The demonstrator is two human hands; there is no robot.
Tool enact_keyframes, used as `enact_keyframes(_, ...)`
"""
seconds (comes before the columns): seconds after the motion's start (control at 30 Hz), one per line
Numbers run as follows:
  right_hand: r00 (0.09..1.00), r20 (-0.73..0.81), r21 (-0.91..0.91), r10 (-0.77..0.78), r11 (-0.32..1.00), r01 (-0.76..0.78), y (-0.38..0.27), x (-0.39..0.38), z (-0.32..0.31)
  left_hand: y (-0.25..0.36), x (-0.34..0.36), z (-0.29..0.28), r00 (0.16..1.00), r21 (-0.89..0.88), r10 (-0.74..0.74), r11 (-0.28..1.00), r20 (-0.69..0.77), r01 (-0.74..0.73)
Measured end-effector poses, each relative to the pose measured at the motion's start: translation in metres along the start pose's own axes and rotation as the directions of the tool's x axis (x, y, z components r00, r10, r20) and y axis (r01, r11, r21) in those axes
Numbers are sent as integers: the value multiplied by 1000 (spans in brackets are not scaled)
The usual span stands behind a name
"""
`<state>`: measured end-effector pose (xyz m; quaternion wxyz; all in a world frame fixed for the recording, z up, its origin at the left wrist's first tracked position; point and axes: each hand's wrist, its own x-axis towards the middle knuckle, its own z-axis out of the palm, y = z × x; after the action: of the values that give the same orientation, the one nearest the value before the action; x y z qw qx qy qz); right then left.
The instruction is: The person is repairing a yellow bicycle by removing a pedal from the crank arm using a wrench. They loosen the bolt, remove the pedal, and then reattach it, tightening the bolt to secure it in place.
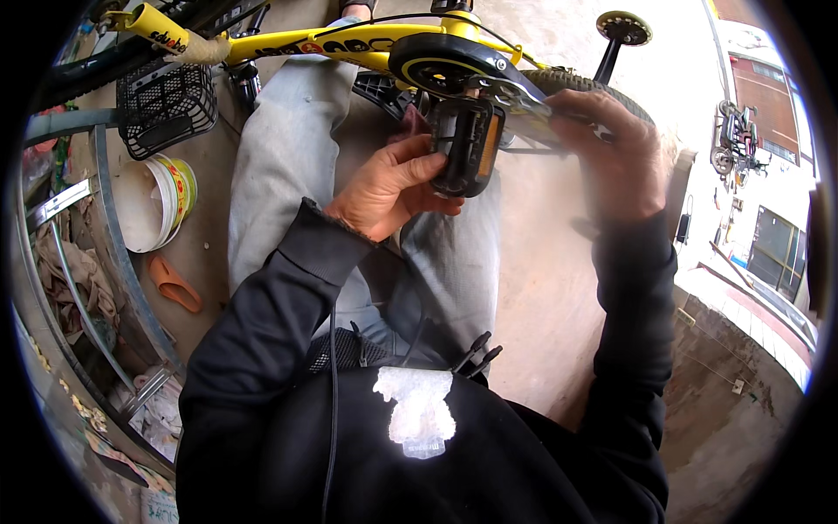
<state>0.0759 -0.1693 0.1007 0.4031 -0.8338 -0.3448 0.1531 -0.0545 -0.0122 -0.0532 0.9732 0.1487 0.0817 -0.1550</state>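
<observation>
On the near side of a yellow bicycle frame (253, 48), a black pedal (476, 150) is sitting between the left hand (393, 182) and the right hand (611, 144).
From where I'm standing, the left is grasping the pedal's left side between thumb and fingers; the right, blurred, is gripping the end of a silver metal bar (524, 100). Whether that's a wrench or crank, I can't tell. An amber reflector (490, 144) is facing right.

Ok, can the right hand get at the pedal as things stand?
Probably yes: the pedal has its orange reflector facing the right hand, while the left hand holds the opposite side.
</observation>
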Motion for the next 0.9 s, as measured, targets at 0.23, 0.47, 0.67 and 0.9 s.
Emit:
enact_keyframes(0.23,992,48,72,113,991,-116,11,3,-2,-2,1,-5,999,-75,-2,997,42,5)
enact_keyframes(0.47,995,95,153,-33,988,19,20,7,-3,-3,0,-6,999,-113,-5,994,35,9)
enact_keyframes(0.67,976,64,22,207,978,-209,29,11,4,-5,0,-10,998,-178,-9,984,56,19)
enact_keyframes(0.9,989,54,16,139,990,-140,63,4,18,-2,-1,-5,999,-189,-18,982,44,26)
